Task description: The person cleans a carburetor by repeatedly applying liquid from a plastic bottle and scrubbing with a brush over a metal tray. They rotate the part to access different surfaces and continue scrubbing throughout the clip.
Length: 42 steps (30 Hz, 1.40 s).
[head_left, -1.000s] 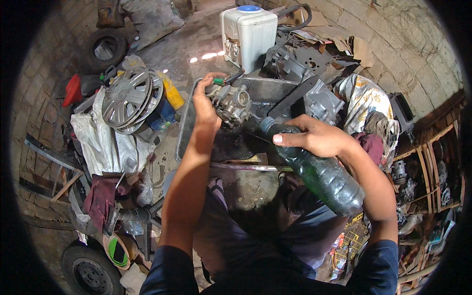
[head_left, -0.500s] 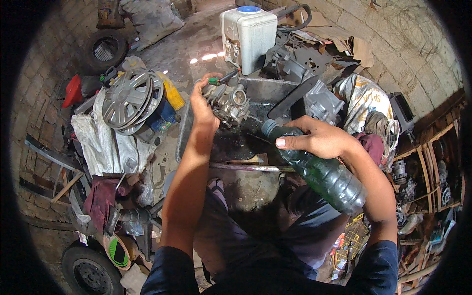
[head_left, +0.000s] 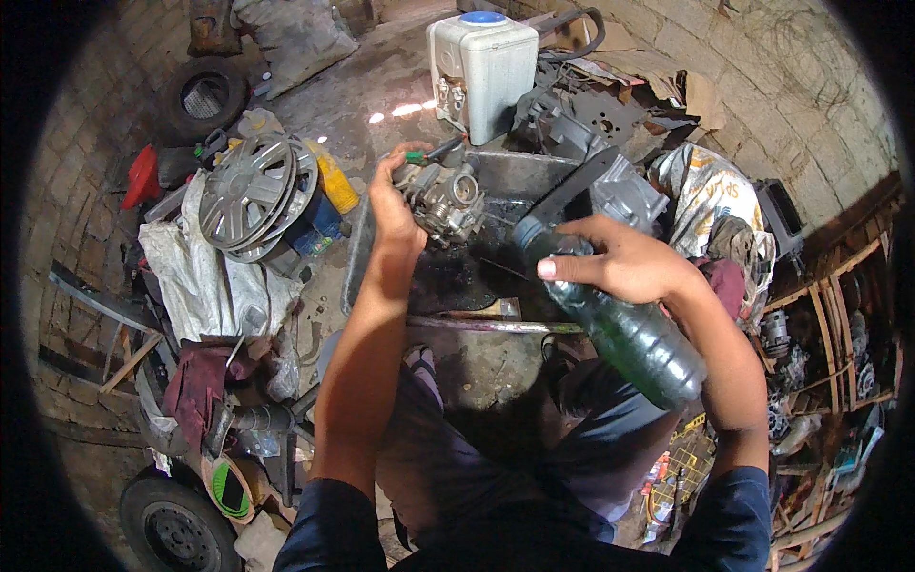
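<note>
My left hand (head_left: 396, 212) grips a grimy metal carburetor (head_left: 444, 202) above the left part of a dark basin (head_left: 526, 164). A small green piece and a dark stem show at the carburetor's top, beside my fingertips. My right hand (head_left: 631, 264) is wrapped round a ribbed, see-through plastic bottle (head_left: 640, 349) with greenish liquid in it. The bottle slants, its neck up and left toward the carburetor, a short gap apart. Dark wet residue covers the basin's floor. A flat brush (head_left: 488, 309) lies along the near side of the basin.
Behind the basin stands a white plastic tank (head_left: 484, 76) with a blue cap. Grey metal castings (head_left: 624, 191) crowd its right side. Stacked wheel covers (head_left: 250, 195) and a white sack (head_left: 195, 276) lie left. A wooden rack (head_left: 834, 334) with parts stands right.
The bottle's neck has risen slightly, with my right hand still round it. The carburetor in my left hand stays almost where it was.
</note>
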{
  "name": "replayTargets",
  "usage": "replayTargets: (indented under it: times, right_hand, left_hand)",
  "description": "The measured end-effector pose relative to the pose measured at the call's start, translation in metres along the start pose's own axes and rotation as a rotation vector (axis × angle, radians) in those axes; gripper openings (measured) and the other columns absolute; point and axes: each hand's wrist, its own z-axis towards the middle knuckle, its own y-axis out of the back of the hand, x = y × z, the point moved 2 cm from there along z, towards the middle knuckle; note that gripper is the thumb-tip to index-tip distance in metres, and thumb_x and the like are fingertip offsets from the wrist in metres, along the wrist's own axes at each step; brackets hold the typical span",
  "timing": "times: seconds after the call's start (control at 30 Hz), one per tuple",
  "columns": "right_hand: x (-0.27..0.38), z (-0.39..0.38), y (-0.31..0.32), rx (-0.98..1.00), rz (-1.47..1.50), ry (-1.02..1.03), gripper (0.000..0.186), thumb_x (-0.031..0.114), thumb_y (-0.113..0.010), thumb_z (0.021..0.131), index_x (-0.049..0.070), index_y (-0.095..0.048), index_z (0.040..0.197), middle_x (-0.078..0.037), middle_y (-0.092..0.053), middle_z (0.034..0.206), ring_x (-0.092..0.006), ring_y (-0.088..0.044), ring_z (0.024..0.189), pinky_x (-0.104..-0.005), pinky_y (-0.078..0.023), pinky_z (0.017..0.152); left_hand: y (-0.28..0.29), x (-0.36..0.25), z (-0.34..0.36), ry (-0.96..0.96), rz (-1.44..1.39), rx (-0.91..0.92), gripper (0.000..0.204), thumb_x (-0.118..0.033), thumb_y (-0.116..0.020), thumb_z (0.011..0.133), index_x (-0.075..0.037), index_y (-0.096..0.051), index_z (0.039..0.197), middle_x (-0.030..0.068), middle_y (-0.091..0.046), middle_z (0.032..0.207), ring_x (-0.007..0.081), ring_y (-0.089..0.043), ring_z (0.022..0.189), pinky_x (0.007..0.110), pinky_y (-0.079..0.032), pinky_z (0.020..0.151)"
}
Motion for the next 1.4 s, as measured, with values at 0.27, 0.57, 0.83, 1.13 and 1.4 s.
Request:
replayTargets:
  times: [0.27,0.57,0.83,1.13,1.4]
  right_hand:
    - [-0.019,0.033,0.012,-0.733,0.067,0.272,0.065,0.043,-0.081,0.090,-0.006,-0.061,0.128,-0.027,-0.074,0.101,-0.0387,-0.075,0.097,-0.0451,-0.056,0.084]
    - [-0.096,0.090,-0.034,-0.787,-0.067,0.190,0.060,0.040,-0.083,0.088,-0.001,-0.057,0.124,-0.025,-0.074,0.103,-0.0477,-0.070,0.101,-0.0520,-0.055,0.084]
    - [-0.090,0.083,-0.025,-0.754,0.061,0.173,0.056,0.027,-0.086,0.084,0.002,-0.057,0.124,-0.020,-0.075,0.108,-0.0404,-0.073,0.103,-0.0477,-0.055,0.090]
    - [-0.071,0.068,-0.029,-1.304,-0.256,0.455,0.040,0.014,-0.080,0.087,-0.003,-0.059,0.116,-0.019,-0.070,0.097,-0.0411,-0.069,0.095,-0.0465,-0.054,0.085]
    - [-0.071,0.078,-0.091,0.037,-0.285,0.543,0.017,0.009,-0.074,0.087,0.006,-0.075,0.104,-0.012,-0.070,0.101,-0.0359,-0.069,0.101,-0.0453,-0.056,0.087]
  left_hand:
    - [0.001,-0.002,0.000,-0.027,0.127,-0.101,0.033,-0.025,-0.051,0.094,0.000,-0.068,0.107,0.0118,-0.069,0.099,0.0249,-0.068,0.091,0.038,-0.056,0.086]
    - [0.000,0.004,-0.007,-0.078,0.246,-0.005,0.032,-0.023,-0.049,0.094,0.001,-0.069,0.103,0.0141,-0.071,0.097,0.0246,-0.068,0.090,0.035,-0.055,0.087]
    - [0.003,0.002,-0.012,-0.128,0.331,0.042,0.035,-0.022,-0.048,0.093,0.004,-0.069,0.104,0.0142,-0.072,0.098,0.0238,-0.069,0.088,0.034,-0.055,0.087]
    - [0.003,0.001,-0.013,-0.082,0.335,-0.051,0.035,-0.023,-0.049,0.093,0.003,-0.070,0.104,0.0132,-0.072,0.097,0.0229,-0.070,0.088,0.034,-0.055,0.086]
    - [0.003,-0.007,-0.012,-0.097,0.302,-0.120,0.034,-0.023,-0.050,0.094,0.002,-0.070,0.106,0.0127,-0.072,0.099,0.0230,-0.069,0.092,0.035,-0.055,0.088]
